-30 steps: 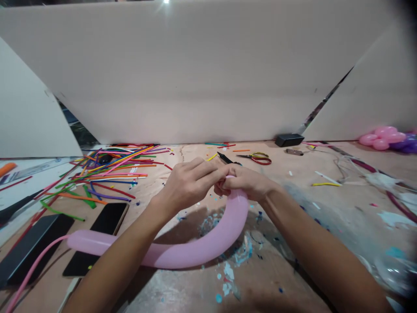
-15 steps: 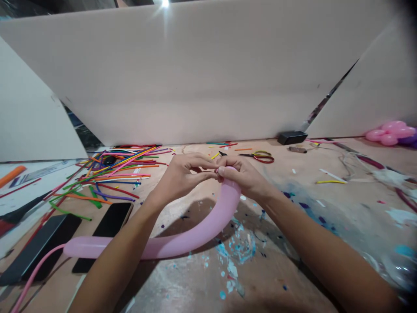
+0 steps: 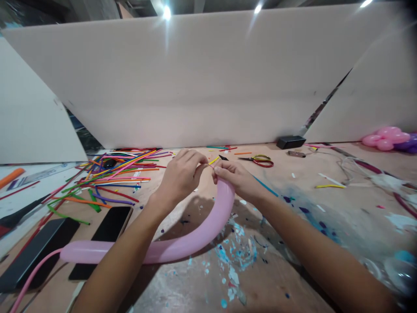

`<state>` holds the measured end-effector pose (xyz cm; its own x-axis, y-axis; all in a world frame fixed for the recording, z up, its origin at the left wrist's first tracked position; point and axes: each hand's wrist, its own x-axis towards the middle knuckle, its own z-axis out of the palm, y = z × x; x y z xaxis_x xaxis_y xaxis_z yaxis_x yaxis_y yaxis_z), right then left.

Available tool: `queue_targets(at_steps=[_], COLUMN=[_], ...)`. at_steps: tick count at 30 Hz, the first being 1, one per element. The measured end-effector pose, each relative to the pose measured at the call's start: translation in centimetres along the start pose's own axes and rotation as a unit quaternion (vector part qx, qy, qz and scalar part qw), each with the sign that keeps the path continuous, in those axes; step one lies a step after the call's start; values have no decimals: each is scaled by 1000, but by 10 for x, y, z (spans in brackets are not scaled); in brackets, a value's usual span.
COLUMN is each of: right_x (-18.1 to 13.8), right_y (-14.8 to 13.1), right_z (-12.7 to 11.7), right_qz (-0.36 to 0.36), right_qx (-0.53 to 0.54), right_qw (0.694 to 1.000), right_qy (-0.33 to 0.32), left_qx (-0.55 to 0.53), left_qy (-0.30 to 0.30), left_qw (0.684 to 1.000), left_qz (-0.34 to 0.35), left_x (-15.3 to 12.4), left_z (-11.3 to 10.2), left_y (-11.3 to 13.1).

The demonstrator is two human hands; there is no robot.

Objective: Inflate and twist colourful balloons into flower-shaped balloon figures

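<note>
A long pink modelling balloon (image 3: 192, 243) curves up from the left to my hands, its thin uninflated tail trailing at the lower left. My right hand (image 3: 233, 176) pinches the balloon's upper end between thumb and fingers. My left hand (image 3: 187, 171) is closed just to the left, its fingertips pulling a thin stretch of the balloon's neck out from my right fingers. The exact knot or opening is too small to make out. Behind my right hand lie scissors (image 3: 260, 161) with red and yellow handles.
Several uninflated coloured balloons (image 3: 130, 167) lie heaped at the left. A phone (image 3: 110, 226) and a dark box-like thing (image 3: 39, 252) are near my left forearm. A black block (image 3: 291, 141) stands by the white panel (image 3: 195, 82). A pink balloon cluster (image 3: 386, 138) sits far right.
My left hand has drawn slightly left, away from my right hand, stretching the balloon's neck between them. My right hand still pinches the balloon's end. The view has tipped up slightly.
</note>
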<state>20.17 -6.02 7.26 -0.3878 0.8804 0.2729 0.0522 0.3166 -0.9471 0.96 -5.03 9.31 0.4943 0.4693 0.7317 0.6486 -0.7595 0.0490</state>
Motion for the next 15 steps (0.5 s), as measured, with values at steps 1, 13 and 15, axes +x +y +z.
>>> queue_targets(at_steps=[1, 13, 15], right_x=[0, 32, 45], right_y=[0, -9, -18], right_z=[-1, 10, -8], right_qz=[16, -55, -73], right_qx=[14, 278, 312], right_qw=[1000, 938, 913], right_qy=[-13, 198, 251], left_qx=[21, -162, -161], left_qy=[7, -109, -205], left_qw=[1000, 971, 951], left_qz=[-5, -135, -168], left_x=[0, -3, -5], left_z=[-1, 7, 10], left_y=[-4, 16, 8])
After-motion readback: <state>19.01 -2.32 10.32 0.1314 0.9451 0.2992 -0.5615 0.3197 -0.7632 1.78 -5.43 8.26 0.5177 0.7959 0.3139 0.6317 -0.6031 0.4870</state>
